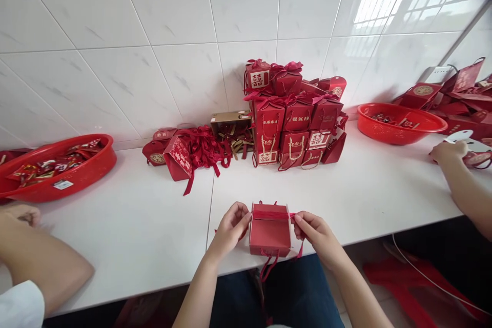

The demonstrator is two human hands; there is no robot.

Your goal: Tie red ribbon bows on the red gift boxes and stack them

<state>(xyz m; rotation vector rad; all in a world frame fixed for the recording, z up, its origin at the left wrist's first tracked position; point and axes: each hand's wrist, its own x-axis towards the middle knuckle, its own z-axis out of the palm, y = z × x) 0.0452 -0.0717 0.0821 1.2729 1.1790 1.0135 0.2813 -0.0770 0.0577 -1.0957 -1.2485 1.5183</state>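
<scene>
A red gift box [271, 236] with cord handles lies at the table's front edge, before me. Across its upper part runs a red ribbon [272, 215], stretched from side to side. My left hand [231, 228] is closed at the box's left edge, fingers pinched on the ribbon there; part of that grip is hidden. On the other side my right hand [313, 228] pinches the ribbon just off the box's right edge, and a loose end hangs below it.
Behind the box stand stacked red gift boxes [298, 118], a heap of red ribbons [207, 146] and an open carton [230, 118]. Red baskets of packets [109, 156] and small items [403, 136] flank them. Co-workers' arms [42, 256] [467, 184] reach in from both sides.
</scene>
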